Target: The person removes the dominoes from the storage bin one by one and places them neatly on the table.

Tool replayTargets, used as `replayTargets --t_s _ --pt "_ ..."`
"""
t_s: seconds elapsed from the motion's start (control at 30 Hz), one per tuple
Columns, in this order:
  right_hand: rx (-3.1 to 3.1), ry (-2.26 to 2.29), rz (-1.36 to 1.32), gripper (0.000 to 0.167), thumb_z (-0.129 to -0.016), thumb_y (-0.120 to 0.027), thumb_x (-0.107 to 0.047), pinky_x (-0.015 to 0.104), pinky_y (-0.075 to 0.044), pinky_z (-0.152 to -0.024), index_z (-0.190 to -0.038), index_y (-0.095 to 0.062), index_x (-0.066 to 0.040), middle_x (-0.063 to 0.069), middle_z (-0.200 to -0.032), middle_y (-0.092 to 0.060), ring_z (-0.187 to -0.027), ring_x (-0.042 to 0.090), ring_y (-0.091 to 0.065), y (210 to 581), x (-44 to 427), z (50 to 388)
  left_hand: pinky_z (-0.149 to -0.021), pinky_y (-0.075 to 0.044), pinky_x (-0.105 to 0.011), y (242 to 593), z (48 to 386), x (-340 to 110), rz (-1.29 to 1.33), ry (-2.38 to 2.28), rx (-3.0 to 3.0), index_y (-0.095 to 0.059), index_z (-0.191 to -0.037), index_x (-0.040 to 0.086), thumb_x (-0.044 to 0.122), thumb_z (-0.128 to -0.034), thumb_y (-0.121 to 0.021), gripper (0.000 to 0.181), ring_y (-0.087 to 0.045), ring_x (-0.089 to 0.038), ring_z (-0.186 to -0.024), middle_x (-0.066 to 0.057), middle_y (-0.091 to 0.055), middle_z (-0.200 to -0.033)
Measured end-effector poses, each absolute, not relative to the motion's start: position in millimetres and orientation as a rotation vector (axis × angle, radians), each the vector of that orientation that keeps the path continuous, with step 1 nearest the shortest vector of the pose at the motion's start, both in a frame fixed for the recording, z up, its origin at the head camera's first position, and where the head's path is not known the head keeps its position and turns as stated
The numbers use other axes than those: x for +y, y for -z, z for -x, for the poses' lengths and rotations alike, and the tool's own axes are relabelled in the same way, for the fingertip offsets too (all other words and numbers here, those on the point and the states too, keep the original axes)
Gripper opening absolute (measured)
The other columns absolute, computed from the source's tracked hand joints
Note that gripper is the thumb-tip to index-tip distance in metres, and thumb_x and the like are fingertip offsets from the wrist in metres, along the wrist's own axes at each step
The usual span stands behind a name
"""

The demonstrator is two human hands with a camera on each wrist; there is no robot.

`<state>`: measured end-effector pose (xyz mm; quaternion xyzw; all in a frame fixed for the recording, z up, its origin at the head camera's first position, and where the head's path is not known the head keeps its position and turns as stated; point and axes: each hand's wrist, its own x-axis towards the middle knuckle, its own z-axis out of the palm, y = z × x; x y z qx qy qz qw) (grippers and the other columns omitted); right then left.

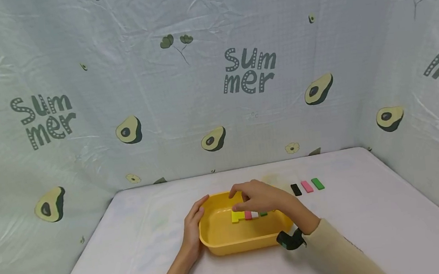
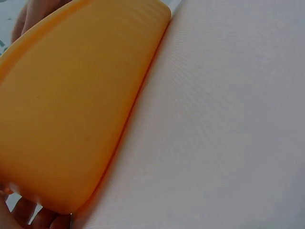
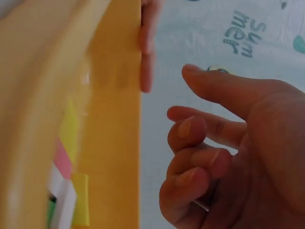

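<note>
A shallow yellow tub [image 1: 249, 242] stands on the table in the head view. My left hand [image 1: 191, 230] rests along its left side, with fingers against the outer wall; part of that hand also shows at the lower corner in the left wrist view. Over the tub hovers my right hand [image 1: 258, 195], thumb and forefinger apart and the other fingers loosely bent, holding nothing. Inside lie several small flat blocks, among them yellow blocks [image 1: 235, 217], a pink block [image 1: 248, 215], a white block [image 1: 255, 215] and a green block [image 1: 263, 214], partly hidden by the right hand.
Beyond the tub, to the right, a black block [image 1: 296, 190], a pink block [image 1: 306, 186] and a green block [image 1: 318, 183] lie in a row on the white-covered table [image 1: 369, 210]. A printed sheet [image 1: 176, 97] hangs behind and at both sides.
</note>
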<state>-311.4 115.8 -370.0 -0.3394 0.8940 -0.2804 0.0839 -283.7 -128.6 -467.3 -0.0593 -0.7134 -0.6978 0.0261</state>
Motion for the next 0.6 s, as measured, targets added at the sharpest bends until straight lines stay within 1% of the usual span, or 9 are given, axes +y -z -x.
replayTargets --t_s 0.13,0.3,0.4,0.47,0.6 --pt "2.673 0.776 0.976 0.042 -0.098 -0.069 -0.036 0.024 -0.043 -0.058 -0.132 -0.066 -0.011 -0.004 -0.074 -0.059 -0.061 0.011 -0.05 379.6 105.8 315.7 -0.127 -0.027 -0.05 468.6 283.4 -128.3 0.193 2.146 -2.206 -0.049 -0.153 0.012 0.02 -0.1108 -0.031 0.047 -0.037 -0.03 -0.152 -0.009 -0.041 -0.164" --pt "2.669 0.759 0.902 0.041 -0.096 -0.072 -0.033 0.026 -0.043 -0.059 -0.129 -0.066 -0.009 -0.002 -0.074 -0.06 -0.06 0.012 -0.052 388.0 95.6 315.6 -0.125 -0.032 -0.04 469.0 284.4 -127.9 0.209 2.143 -2.202 -0.049 -0.153 0.01 0.022 -0.1109 -0.032 0.047 -0.037 -0.03 -0.153 -0.009 -0.041 -0.164" --pt "2.684 0.726 0.871 0.041 -0.095 -0.073 -0.032 0.026 -0.044 -0.061 -0.128 -0.066 -0.009 -0.003 -0.076 -0.06 -0.065 0.011 -0.053 395.2 92.5 314.8 -0.124 -0.033 -0.037 468.9 283.6 -126.6 0.207 2.152 -2.2 -0.049 -0.153 0.01 0.021 -0.1111 -0.032 0.047 -0.038 -0.03 -0.152 -0.01 -0.04 -0.165" --pt "2.71 0.696 0.856 0.041 -0.095 -0.073 -0.032 0.024 -0.043 -0.064 -0.128 -0.067 -0.009 -0.005 -0.078 -0.06 -0.068 0.01 -0.052 400.4 90.8 315.4 -0.125 -0.032 -0.038 468.2 282.5 -126.5 0.208 2.159 -2.198 -0.049 -0.154 0.009 0.021 -0.1112 -0.032 0.047 -0.037 -0.031 -0.152 -0.01 -0.04 -0.165" --pt "2.753 0.655 0.822 0.044 -0.094 -0.073 -0.032 0.026 -0.043 -0.063 -0.13 -0.066 -0.009 -0.003 -0.076 -0.058 -0.063 0.012 -0.051 410.7 88.0 319.6 -0.127 -0.028 -0.043 466.7 282.0 -127.0 0.198 2.148 -2.19 -0.049 -0.153 0.009 0.02 -0.1109 -0.033 0.047 -0.036 -0.03 -0.153 -0.01 -0.041 -0.164"
